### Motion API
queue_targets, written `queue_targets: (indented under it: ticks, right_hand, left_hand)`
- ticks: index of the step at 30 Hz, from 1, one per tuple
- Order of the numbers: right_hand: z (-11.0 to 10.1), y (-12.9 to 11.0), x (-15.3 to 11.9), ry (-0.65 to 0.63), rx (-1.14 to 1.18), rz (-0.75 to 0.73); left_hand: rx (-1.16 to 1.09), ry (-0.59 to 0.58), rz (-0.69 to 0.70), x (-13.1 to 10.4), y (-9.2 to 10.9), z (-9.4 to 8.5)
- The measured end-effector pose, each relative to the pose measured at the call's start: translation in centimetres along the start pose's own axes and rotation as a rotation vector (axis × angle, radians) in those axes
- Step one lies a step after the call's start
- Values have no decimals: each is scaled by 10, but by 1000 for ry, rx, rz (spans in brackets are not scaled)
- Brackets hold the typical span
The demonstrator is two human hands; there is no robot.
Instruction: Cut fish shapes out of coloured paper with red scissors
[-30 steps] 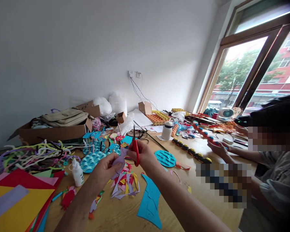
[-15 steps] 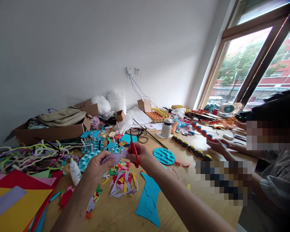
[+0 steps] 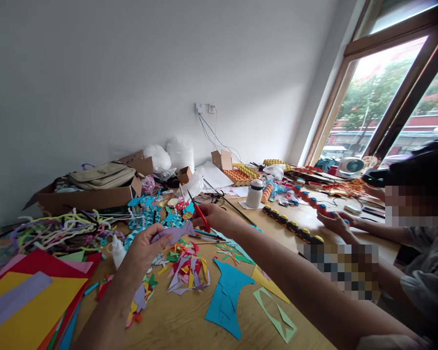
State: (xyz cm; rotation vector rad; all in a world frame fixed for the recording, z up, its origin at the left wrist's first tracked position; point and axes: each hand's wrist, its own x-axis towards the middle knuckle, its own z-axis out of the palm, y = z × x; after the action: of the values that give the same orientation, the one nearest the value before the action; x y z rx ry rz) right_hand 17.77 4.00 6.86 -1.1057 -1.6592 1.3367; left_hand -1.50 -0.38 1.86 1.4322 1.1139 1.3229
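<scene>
My left hand pinches a fish-shaped purple paper cutout between thumb and fingers. My right hand grips red-handled scissors, their dark blades pointing up and to the left above the cutout's tail end. Whether the blades touch the paper, I cannot tell. Below both hands lies a heap of colourful paper scraps. A blue paper sheet with cut edges rests on the table under my right forearm, and a light green paper offcut lies to its right.
Coloured paper sheets, pipe cleaners and a white glue bottle are on the left. Blue paper models stand beyond my hands. A white jar sits farther back. On the right, a co-worker's hands hold a coloured strip.
My right hand has turned the scissors so the blades tilt left instead of upright. The light green and yellow pieces now show beside the blue sheet; the round blue piece is out of sight.
</scene>
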Motion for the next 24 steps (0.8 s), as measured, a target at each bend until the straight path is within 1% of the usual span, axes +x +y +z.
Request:
queue_targets:
  ticks: [3,7,11,14,16,18,21,22,24]
  right_hand:
    - [6,5,7,-49,74,-40]
    - [14,12,8,-83,171,-84]
    - [20,16,5,-111,223,-80]
    - [23,18,5,-101,252,-67]
    - [24,19,5,-71,273,-66]
    - [24,23,5,-21,304,-73]
    - [25,30,5,113,424,-106]
    - [26,33,5,162,476,-121]
    - [28,38,5,240,564,-143]
  left_hand:
    - [17,23,-18,1,0,-6]
    - [28,28,-46,3,2,-11]
    - [22,12,-84,3,2,-11]
    - [21,5,-107,3,2,-9]
    - [5,15,-105,3,2,-9]
    - [-39,59,-79,3,3,-11]
    - [-162,147,1,3,4,-11]
    - [-193,151,17,2,3,-9]
    - [-173,143,10,2,2,-1]
